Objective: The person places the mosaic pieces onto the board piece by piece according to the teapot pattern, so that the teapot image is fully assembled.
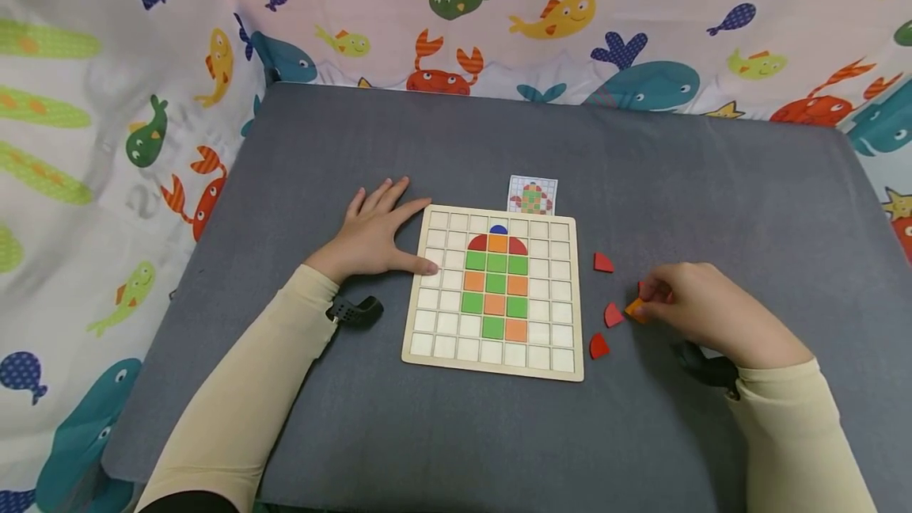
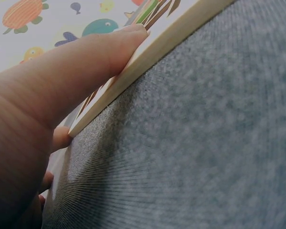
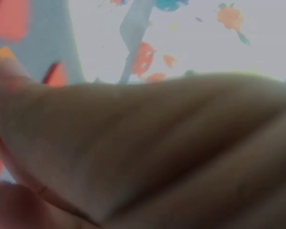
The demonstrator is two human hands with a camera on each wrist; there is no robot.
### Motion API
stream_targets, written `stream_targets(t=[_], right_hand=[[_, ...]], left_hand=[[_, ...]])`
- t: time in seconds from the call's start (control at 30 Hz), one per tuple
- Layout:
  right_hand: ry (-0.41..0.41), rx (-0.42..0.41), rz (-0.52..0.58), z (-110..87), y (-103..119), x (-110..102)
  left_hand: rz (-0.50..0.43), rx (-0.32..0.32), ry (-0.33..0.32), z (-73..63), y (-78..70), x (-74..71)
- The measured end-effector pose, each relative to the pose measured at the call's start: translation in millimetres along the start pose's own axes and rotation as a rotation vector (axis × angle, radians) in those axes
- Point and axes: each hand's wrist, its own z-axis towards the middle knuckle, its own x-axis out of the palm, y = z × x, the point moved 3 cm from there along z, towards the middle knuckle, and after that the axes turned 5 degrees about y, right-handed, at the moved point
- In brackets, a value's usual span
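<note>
My left hand [image 1: 370,236] lies spread at the left side of a wooden grid board [image 1: 492,370], its thumb [image 2: 112,47] resting over the rim and its index fingertip at the top left corner. On the board, green and orange square tiles stand in a middle block, with two red rounded tiles [image 1: 477,243] and a small blue half-round tile [image 1: 499,229] at the top. Right of the board, my right hand [image 1: 701,307] pinches an orange tile [image 1: 635,309] between thumb and fingers, low over the table. Red tile parts show beside its fingers, partly hidden.
Several loose red quarter-round tiles [image 1: 599,346] lie between the board and my right hand. A small printed pattern card [image 1: 532,195] touches the board's top edge. The grey table [image 1: 342,426] meets a sea-animal curtain [image 1: 399,14] at the back and left.
</note>
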Motion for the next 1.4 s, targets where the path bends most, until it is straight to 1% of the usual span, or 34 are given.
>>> stream_targets(t=[0.17,0.27,0.4,0.63,0.87,1.1,1.4], right_hand=[[-0.025,-0.054,-0.024,9.6,29,-8],[0.000,-0.078,-0.016,17.2,46,-8],[0.033,-0.120,-0.029,30.3,67,-2],[0.072,-0.201,-0.116,53.2,105,10],[0.089,-0.268,-0.118,67.6,137,21],[0.077,-0.377,-0.128,77.5,157,35],[0.083,-0.485,-0.136,82.9,166,55]], left_hand=[[-0.002,0.000,-0.003,0.0,-1.0,-0.9],[-0.001,0.003,-0.002,0.6,-0.8,-0.5],[-0.002,0.007,0.000,1.4,0.5,1.1],[-0.005,0.004,-0.004,1.2,3.7,3.7],[-0.002,0.003,-0.004,0.3,1.8,1.2],[0.006,-0.002,-0.009,1.5,0.2,0.3],[0.005,-0.004,-0.009,2.1,2.5,1.0]])
